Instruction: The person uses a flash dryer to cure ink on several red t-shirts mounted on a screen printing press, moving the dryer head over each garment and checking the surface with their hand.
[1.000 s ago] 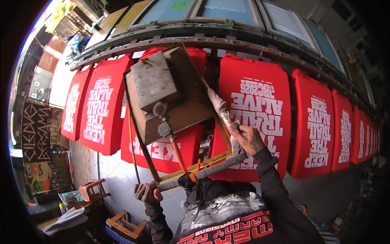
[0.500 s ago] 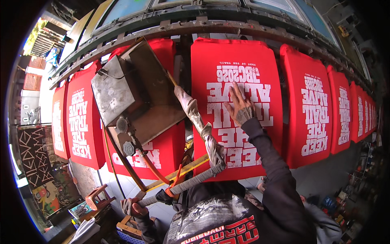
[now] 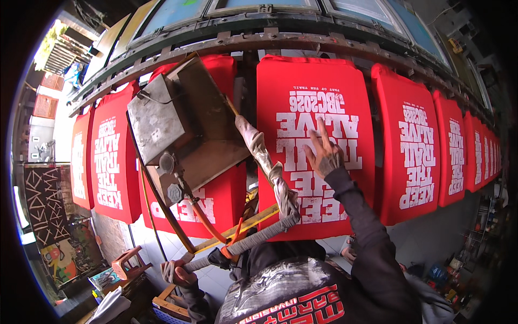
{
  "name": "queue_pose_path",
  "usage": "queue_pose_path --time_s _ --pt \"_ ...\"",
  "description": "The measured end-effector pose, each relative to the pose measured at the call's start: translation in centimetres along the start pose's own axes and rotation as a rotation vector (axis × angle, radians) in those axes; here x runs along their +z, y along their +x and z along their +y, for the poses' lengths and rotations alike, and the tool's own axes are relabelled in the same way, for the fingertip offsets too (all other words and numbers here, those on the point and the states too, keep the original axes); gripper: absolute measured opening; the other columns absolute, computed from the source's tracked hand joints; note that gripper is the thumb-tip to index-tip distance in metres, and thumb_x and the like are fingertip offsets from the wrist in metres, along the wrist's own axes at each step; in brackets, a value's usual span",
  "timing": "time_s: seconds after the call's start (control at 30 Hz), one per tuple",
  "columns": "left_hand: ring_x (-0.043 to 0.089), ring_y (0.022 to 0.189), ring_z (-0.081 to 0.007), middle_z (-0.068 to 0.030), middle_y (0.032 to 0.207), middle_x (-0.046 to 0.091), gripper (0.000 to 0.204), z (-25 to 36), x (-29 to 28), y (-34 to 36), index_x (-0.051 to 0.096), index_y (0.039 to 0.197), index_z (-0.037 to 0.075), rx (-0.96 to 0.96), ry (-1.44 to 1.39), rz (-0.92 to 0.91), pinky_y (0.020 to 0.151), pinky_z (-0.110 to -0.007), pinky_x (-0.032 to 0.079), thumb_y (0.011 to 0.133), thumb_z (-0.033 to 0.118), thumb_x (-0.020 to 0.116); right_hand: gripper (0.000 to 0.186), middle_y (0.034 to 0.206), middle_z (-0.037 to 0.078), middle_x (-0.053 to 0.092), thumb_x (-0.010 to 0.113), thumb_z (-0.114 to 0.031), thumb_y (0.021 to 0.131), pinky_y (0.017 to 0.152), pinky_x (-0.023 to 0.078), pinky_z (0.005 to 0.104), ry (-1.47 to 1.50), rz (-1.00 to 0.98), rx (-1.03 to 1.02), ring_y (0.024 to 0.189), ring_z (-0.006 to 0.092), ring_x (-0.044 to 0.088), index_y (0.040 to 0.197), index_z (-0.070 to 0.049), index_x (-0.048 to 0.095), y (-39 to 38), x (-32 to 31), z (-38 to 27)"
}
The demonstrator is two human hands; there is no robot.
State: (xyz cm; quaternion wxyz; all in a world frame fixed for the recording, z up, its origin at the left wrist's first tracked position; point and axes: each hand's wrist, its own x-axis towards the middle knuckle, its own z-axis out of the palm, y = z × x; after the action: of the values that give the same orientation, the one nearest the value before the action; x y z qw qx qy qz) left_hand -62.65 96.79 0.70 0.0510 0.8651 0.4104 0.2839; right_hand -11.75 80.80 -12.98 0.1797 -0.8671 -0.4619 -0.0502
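Observation:
My left hand is wrapped round the grey-taped handle of a metal gas heater. The heater's box-shaped hood hangs tilted over a red T-shirt at centre left, hiding most of its print. A valve and an orange hose are fixed to it. Right of the heater lies another red T-shirt with white lettering. My right hand is over that print with its fingers apart, holding nothing; whether the fingertips touch the cloth I cannot tell.
More printed red T-shirts line the row on both sides. A dark metal rail runs along the far side, with framed blue screens beyond. A reddish-brown stool and a blue crate stand at lower left.
My right hand has drawn back slightly toward me and its fingers have changed pose. The heater sits slightly farther right in the picture, my left hand still on its handle.

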Motion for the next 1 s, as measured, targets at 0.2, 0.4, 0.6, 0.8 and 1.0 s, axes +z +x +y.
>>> queue_pose_path --time_s 0.2,0.4,0.6,0.8,1.0 --pt "0.044 0.054 -0.0300 -0.0089 0.056 0.047 0.052 -0.4 0.2 -0.3 0.054 0.060 0.007 0.007 0.021 0.024 0.057 -0.043 0.033 0.101 0.034 0.039 0.050 0.167 0.016 0.031 0.066 -0.030 0.097 0.065 0.061 0.0413 0.037 -0.020 0.018 0.074 0.0320 0.074 0.138 -0.003 0.060 -1.5 -2.1 -1.9" --pt "0.045 0.054 -0.0295 -0.0085 0.056 0.048 0.054 -0.1 0.4 -0.3 0.054 0.060 0.007 0.002 -0.004 0.044 0.057 -0.043 0.033 0.102 0.036 0.037 0.056 0.166 0.018 0.033 0.068 -0.030 0.095 0.065 0.059 0.0423 -0.023 -0.096 0.042 0.076 0.0311 0.074 0.144 -0.008 0.054 -6.5 -1.9 -2.5" --pt "0.046 0.056 -0.0294 -0.0084 0.057 0.050 0.055 -0.5 0.5 -0.6 0.055 0.060 0.007 -0.025 -0.001 0.041 0.057 -0.043 0.034 0.103 0.036 0.036 0.056 0.166 0.016 0.034 0.071 -0.029 0.093 0.068 0.060 0.0398 -0.007 -0.100 0.036 0.088 0.0278 0.075 0.145 -0.013 0.059 -8.6 -3.0 -2.4" --pt "0.047 0.057 -0.0295 -0.0084 0.057 0.048 0.055 -0.2 0.6 -0.4 0.054 0.060 0.007 -0.035 0.014 0.052 0.058 -0.042 0.035 0.103 0.036 0.035 0.049 0.160 0.014 0.044 0.062 -0.028 0.099 0.059 0.054 0.0329 0.785 -0.112 0.410 0.069 0.0194 0.069 0.145 -0.009 0.058 -10.5 -5.5 -2.8" --pt "0.046 0.058 -0.0303 -0.0091 0.058 0.047 0.055 -0.5 0.4 -0.7 0.054 0.062 0.007 -0.045 0.033 0.031 0.059 -0.043 0.035 0.104 0.037 0.035 0.051 0.157 0.006 0.051 0.045 -0.035 0.108 0.050 0.039 0.0269 2.232 -0.050 0.963 0.048 0.0082 0.038 0.151 -0.009 0.050 -10.2 -11.3 -5.4"
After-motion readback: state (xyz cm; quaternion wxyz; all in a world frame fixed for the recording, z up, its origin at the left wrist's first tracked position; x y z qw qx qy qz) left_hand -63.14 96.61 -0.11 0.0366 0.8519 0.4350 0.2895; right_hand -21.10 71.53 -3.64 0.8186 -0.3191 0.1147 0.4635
